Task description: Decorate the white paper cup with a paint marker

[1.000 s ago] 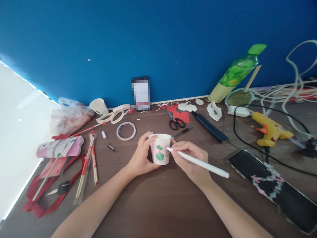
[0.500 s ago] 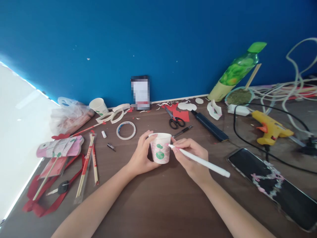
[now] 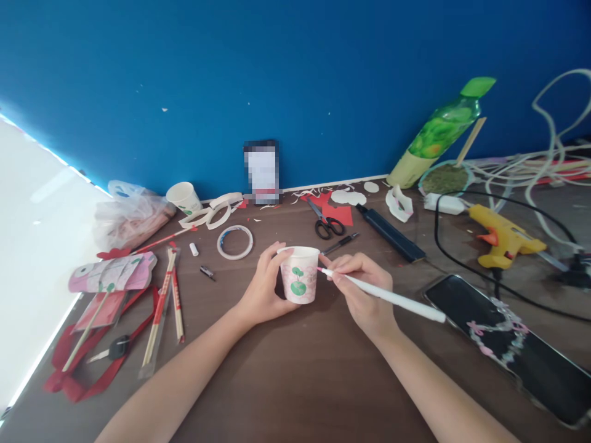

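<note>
The left hand (image 3: 262, 288) curls its fingers (image 3: 284, 253) around the left side of a paper cup (image 3: 299, 277), which stands upright on the table (image 3: 300, 375) between both hands. The fingers of the right hand (image 3: 364, 290) pinch a white marker (image 3: 397, 298), its pink tip at the cup's right edge; whether it touches, I cannot tell. Behind the cup lie a black pen (image 3: 342, 243) and scissors (image 3: 324, 220), with a tape roll (image 3: 220, 244) to the left.
</note>
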The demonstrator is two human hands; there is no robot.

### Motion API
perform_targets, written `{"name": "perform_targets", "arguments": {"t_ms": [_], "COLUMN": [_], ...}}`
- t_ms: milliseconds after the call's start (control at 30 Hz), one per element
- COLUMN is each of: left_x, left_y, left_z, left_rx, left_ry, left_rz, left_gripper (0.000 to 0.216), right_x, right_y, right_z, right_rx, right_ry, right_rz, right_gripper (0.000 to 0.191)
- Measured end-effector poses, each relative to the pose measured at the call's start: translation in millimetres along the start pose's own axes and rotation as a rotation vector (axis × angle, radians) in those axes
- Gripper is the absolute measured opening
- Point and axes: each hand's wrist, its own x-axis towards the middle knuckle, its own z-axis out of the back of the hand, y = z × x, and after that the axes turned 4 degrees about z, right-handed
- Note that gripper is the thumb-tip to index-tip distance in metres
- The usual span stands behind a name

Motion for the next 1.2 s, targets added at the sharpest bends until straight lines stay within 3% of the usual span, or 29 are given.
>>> {"name": "perform_targets", "arguments": {"t_ms": [400,733,1200], "left_x": [-1.1,-1.9,-1.6], "left_y": [2.1,2.0,4.1], "left_z": [-1.5,0.6,-1.2], "left_rx": [-0.021,-0.017,-0.027], "left_ry": [-0.011,0.073,0.086], "left_rz": [0.002,0.101,0.093], "left_gripper": [0.092,0.096,0.091], "right_x": [-4.0,1.2,3.2], "right_y": [6.4,-5.0,9.8], "right_z": [-8.2,7.1,0.8], "right_rx": [-0.158,0.102,-0.178], "right_ry": [-0.001,0.019,0.073], "right_rz": [-0.054,-0.082,0.098], "right_gripper": [0.017,0.009,0.011]}}
